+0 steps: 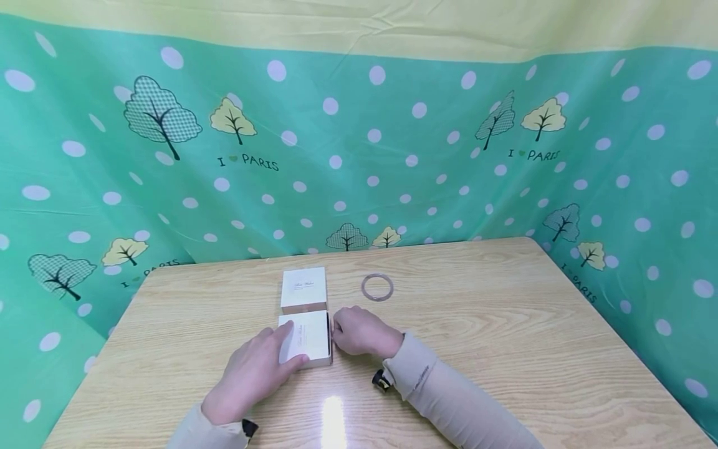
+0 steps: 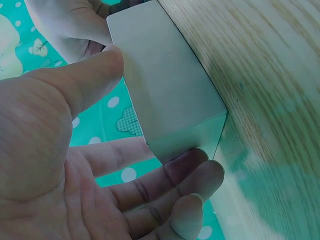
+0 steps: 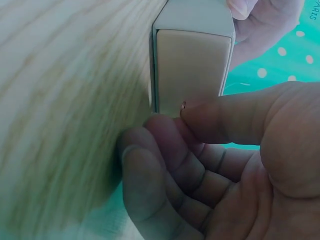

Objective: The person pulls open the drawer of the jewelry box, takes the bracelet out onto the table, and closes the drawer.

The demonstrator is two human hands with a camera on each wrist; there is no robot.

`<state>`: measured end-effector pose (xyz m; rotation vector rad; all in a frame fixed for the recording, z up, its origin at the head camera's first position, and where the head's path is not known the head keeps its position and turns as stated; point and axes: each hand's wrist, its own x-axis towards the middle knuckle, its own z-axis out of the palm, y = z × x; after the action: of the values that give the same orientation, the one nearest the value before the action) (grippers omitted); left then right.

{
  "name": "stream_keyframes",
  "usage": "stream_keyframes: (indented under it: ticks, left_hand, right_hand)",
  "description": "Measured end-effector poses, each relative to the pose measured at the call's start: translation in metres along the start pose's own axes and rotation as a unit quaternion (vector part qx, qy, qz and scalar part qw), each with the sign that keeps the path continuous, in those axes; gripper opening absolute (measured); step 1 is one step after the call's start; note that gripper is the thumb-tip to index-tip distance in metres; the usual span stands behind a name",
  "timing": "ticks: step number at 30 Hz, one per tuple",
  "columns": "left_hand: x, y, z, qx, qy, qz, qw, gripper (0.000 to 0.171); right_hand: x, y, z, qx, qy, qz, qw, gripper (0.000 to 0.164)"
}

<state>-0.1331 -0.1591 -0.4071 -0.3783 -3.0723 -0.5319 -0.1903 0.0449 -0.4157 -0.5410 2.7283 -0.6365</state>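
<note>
A small white box (image 1: pixel 305 340) with fine lettering on its top sits on the table. My left hand (image 1: pixel 259 368) grips it from the left, thumb (image 2: pixel 97 75) along one side and fingers at the end. At the box's right end, my right hand (image 1: pixel 359 332) has its thumb and forefinger pinched together. The right wrist view shows a pale inner drawer (image 3: pixel 192 70) inside the sleeve, with a small dark-edged tab (image 3: pixel 183 105) at the thumb tip, mostly hidden by the fingers. The drawer lies nearly flush with the sleeve.
Just behind the gripped box stands a second white box (image 1: pixel 303 287) with similar lettering. A greyish bangle (image 1: pixel 378 287) lies flat to its right. The wooden table (image 1: pixel 505 324) ends at a green dotted curtain (image 1: pixel 404 156) at the back.
</note>
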Motion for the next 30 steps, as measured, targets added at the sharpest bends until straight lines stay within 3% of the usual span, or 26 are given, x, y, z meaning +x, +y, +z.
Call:
stream_keyframes:
  ticks: [9,30]
  left_hand:
    - [0.0016,0.0011,0.0016,0.007,0.004,0.008,0.9999,0.074]
    - [-0.0001,-0.0004,0.0014,0.004,0.008,0.006,0.9999,0.073]
  right_hand:
    - [-0.0011,0.0013,-0.0016,-0.009,-0.005,0.020,1.000,0.029]
    - [-0.0026,0.0045,-0.0016,0.003,-0.002,0.016,1.000,0.027]
